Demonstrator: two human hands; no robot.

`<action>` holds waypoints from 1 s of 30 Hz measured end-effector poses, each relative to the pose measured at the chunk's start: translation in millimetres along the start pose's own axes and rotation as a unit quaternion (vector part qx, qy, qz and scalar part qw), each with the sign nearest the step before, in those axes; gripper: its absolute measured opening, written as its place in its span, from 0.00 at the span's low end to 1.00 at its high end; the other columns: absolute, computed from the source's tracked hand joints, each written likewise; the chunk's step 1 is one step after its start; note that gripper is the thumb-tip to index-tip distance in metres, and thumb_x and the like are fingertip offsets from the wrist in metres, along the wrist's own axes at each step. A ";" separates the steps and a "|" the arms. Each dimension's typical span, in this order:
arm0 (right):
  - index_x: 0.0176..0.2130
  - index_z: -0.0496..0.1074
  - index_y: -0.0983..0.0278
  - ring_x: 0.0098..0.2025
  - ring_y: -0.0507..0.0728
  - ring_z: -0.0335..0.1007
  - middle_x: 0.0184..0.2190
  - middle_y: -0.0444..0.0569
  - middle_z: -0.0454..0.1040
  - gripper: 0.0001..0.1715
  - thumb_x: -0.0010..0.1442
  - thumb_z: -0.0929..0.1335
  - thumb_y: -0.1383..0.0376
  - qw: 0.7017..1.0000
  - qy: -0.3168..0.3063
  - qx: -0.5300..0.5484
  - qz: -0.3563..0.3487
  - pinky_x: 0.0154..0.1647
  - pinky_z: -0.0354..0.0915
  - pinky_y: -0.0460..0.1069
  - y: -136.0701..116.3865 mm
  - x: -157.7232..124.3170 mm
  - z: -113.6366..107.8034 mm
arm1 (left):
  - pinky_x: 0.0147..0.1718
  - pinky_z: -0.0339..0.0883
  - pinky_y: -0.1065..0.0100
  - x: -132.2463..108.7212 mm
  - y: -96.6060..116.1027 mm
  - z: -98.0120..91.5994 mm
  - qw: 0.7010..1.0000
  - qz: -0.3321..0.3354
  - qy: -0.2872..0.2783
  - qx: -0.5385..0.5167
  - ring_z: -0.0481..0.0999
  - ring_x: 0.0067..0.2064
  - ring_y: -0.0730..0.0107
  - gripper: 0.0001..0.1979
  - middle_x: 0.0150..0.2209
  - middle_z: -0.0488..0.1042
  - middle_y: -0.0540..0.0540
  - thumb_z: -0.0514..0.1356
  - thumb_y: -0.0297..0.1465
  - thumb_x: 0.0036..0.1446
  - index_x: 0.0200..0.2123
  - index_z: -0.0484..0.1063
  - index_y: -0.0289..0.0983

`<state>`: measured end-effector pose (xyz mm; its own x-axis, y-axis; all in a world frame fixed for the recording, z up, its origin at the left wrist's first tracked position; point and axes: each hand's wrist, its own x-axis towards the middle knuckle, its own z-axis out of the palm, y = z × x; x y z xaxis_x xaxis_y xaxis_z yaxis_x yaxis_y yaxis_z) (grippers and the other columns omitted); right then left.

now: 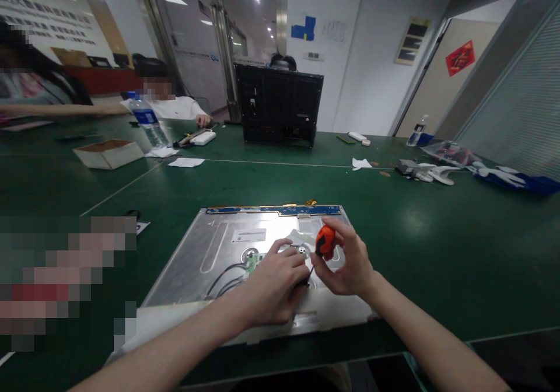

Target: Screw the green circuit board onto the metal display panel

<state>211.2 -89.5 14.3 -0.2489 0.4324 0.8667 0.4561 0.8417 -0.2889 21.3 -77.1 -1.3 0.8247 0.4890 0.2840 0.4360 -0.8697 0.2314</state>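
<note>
A silver metal panel (214,228), apparently the back of a flat screen, lies in front of me with a blue circuit strip (262,210) along its far edge. My right hand (350,261) grips a screwdriver (324,241) by its orange and black handle, the thin shaft slanting down to the panel. Beside the shaft, my left hand (282,281) rests with curled fingers close to the screwdriver's tip; whatever they hold is hidden. A small green circuit board (252,262) with black cables (225,276) sits on the panel, partly covered by my left hand.
A black monitor housing (280,106) stands across the green table (437,234). To the left are an open box (109,154), a water bottle (151,123) and two people. Gloves (437,173) and a plastic bag (452,153) lie right. A pixelated patch covers the left foreground.
</note>
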 end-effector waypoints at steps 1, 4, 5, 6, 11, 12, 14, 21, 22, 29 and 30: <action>0.66 0.54 0.59 0.20 0.49 0.62 0.29 0.40 0.69 0.38 0.60 0.66 0.71 1.000 -0.002 0.000 -0.004 0.17 0.63 0.43 -0.8 0.4 -0.1 | 0.58 0.57 0.50 0.0 0.2 0.0 1.000 -0.001 0.002 0.000 0.75 0.41 0.58 0.04 0.36 0.78 0.46 0.60 0.26 0.53 0.33 0.74 0.39; 0.66 0.54 0.60 0.20 0.49 0.62 0.27 0.40 0.68 0.38 0.60 0.66 0.71 1.000 -0.005 -0.002 -0.019 0.17 0.63 0.43 -3.1 1.1 0.1 | 0.58 0.57 0.50 -0.2 0.5 -0.3 1.000 -0.006 0.006 -0.008 0.75 0.42 0.58 0.03 0.36 0.78 0.46 0.60 0.26 0.53 0.32 0.73 0.39; 0.66 0.53 0.61 0.19 0.50 0.62 0.27 0.40 0.68 0.38 0.60 0.66 0.71 1.000 -0.007 -0.004 -0.024 0.17 0.63 0.44 -3.6 1.2 0.2 | 0.58 0.57 0.50 -0.3 0.4 -0.3 1.000 -0.007 0.005 -0.012 0.75 0.42 0.58 0.03 0.37 0.78 0.46 0.60 0.26 0.53 0.31 0.73 0.39; 0.66 0.53 0.61 0.20 0.50 0.63 0.27 0.40 0.69 0.38 0.60 0.66 0.71 1.000 -0.010 -0.009 -0.028 0.17 0.63 0.44 -3.9 1.2 0.3 | 0.58 0.57 0.50 -0.4 0.2 -0.2 1.000 -0.006 0.004 -0.015 0.75 0.42 0.58 0.04 0.37 0.79 0.46 0.59 0.26 0.53 0.32 0.73 0.39; 0.67 0.53 0.60 0.21 0.51 0.64 0.28 0.41 0.72 0.37 0.62 0.66 0.68 0.999 -0.032 -0.016 -0.032 0.20 0.66 0.45 -3.6 2.3 -1.7 | 0.58 0.58 0.50 -1.2 -1.3 1.0 1.000 -0.002 0.006 -0.013 0.76 0.43 0.58 0.04 0.38 0.79 0.46 0.59 0.26 0.54 0.33 0.73 0.39; 0.67 0.52 0.60 0.21 0.51 0.65 0.29 0.42 0.73 0.38 0.62 0.66 0.67 0.999 -0.040 -0.008 -0.033 0.20 0.67 0.45 -3.5 2.7 -2.5 | 0.57 0.58 0.51 -1.3 -1.5 1.2 1.000 -0.002 0.005 -0.012 0.75 0.42 0.59 0.03 0.37 0.78 0.46 0.60 0.26 0.54 0.33 0.73 0.39; 0.68 0.52 0.61 0.22 0.51 0.67 0.31 0.44 0.75 0.39 0.61 0.67 0.67 0.998 -0.050 0.007 -0.032 0.22 0.69 0.46 -3.9 3.6 -4.3 | 0.56 0.59 0.51 -1.4 -1.8 1.6 1.000 -0.002 0.004 -0.011 0.75 0.41 0.59 0.02 0.36 0.78 0.46 0.60 0.27 0.54 0.32 0.73 0.39; 0.67 0.54 0.59 0.22 0.50 0.67 0.32 0.43 0.76 0.40 0.60 0.65 0.73 0.999 -0.030 0.004 -0.013 0.19 0.68 0.44 -7.5 3.9 -4.8 | 0.57 0.57 0.51 -1.3 -2.5 1.7 1.000 0.004 -0.007 0.000 0.75 0.43 0.58 0.04 0.38 0.79 0.45 0.60 0.28 0.57 0.35 0.75 0.39; 0.67 0.54 0.60 0.21 0.50 0.67 0.32 0.43 0.75 0.39 0.60 0.66 0.72 1.000 -0.023 0.002 -0.017 0.18 0.67 0.44 -7.7 3.8 -4.3 | 0.57 0.57 0.51 -1.4 -2.4 1.5 1.000 0.003 -0.006 0.001 0.75 0.43 0.57 0.04 0.39 0.79 0.45 0.60 0.28 0.57 0.36 0.75 0.39; 0.67 0.54 0.60 0.21 0.51 0.65 0.28 0.41 0.74 0.37 0.62 0.66 0.71 0.999 -0.031 -0.011 -0.037 0.18 0.63 0.45 -6.8 5.6 -4.3 | 0.59 0.57 0.50 -1.9 -2.1 0.9 1.000 0.002 -0.003 0.009 0.76 0.44 0.57 0.04 0.39 0.79 0.45 0.60 0.28 0.57 0.36 0.74 0.39; 0.66 0.54 0.60 0.21 0.51 0.65 0.28 0.41 0.74 0.36 0.62 0.66 0.71 0.999 -0.033 -0.013 -0.039 0.19 0.63 0.45 -6.8 5.9 -4.6 | 0.59 0.57 0.50 -1.9 -2.3 1.2 1.000 0.002 -0.002 0.008 0.76 0.44 0.57 0.04 0.38 0.79 0.45 0.60 0.28 0.57 0.36 0.74 0.39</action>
<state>210.5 -94.2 23.2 -0.3391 0.3867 0.8576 0.4548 0.8654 -0.2103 19.2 -76.1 -3.5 0.8275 0.4857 0.2817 0.4389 -0.8724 0.2151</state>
